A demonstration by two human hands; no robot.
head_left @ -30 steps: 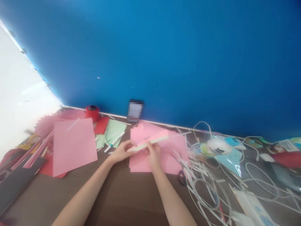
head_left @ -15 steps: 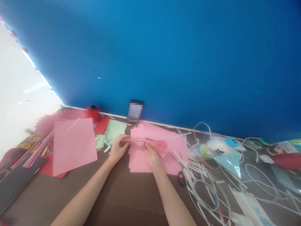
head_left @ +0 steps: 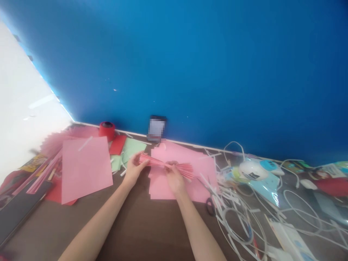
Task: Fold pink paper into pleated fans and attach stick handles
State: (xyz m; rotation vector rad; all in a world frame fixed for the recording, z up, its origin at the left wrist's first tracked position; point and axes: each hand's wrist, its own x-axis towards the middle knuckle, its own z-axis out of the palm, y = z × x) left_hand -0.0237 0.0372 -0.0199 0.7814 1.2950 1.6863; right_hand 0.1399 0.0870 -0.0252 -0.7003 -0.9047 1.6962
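Note:
A pink pleated paper fan [head_left: 185, 169] is held above the table, pinched narrow at its middle and spreading toward both ends. My left hand [head_left: 133, 168] grips its left end between thumb and fingers. Around the narrow middle, my right hand [head_left: 175, 178] is closed, with the fingertips partly hidden. Beneath the fan lie several flat pink paper sheets [head_left: 160, 190]. A pair of scissors [head_left: 210, 206] rests by the sheets' right edge, its blades partly on them.
To the left lie a pink sheet [head_left: 87, 170], folded pink strips, a red roll [head_left: 107, 131] and green papers [head_left: 133, 149]. Tangled white strips and cords [head_left: 236, 224] cover the right side. A dark-framed device [head_left: 157, 128] leans on the blue wall [head_left: 217, 72].
The fan's left end, a thin closed bundle before, is now spread into visible pleats. My left hand has shifted up slightly; my right hand stays at the middle.

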